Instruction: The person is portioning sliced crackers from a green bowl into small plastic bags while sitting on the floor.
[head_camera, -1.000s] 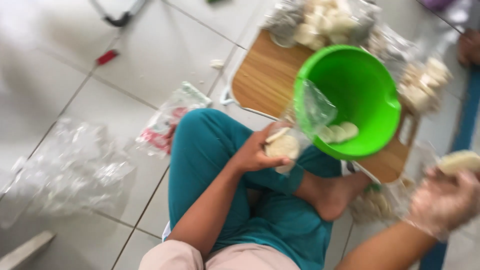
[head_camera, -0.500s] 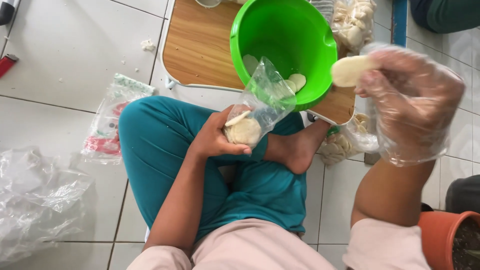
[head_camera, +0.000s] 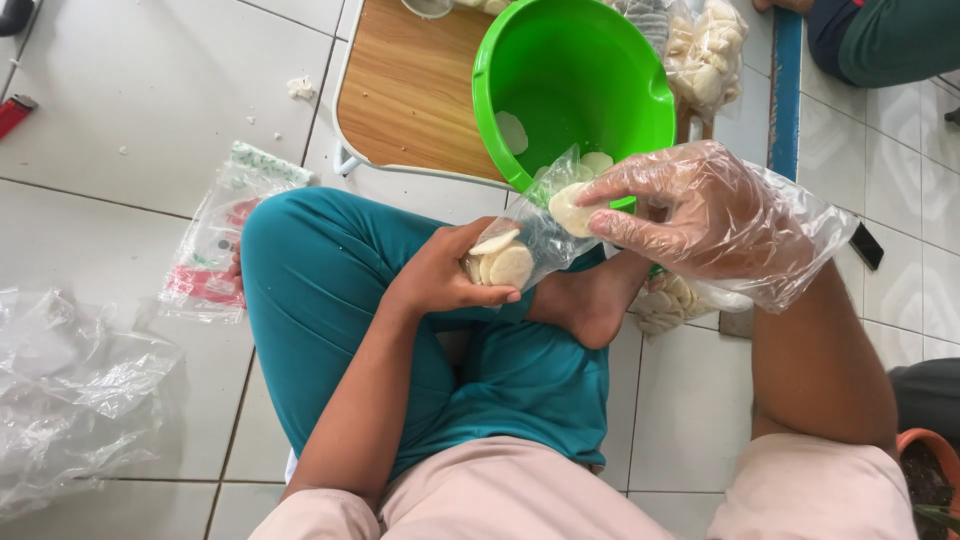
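Left hand grips a bag of crackers; gloved right hand pinches a cracker at its mouth — filling step, likely needing it dropped inside.

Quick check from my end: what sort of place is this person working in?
Probably a home or small informal food-packing spot, worked from the floor: white floor tiles, a low wooden table with a green bowl, and filled bags of pale crackers.
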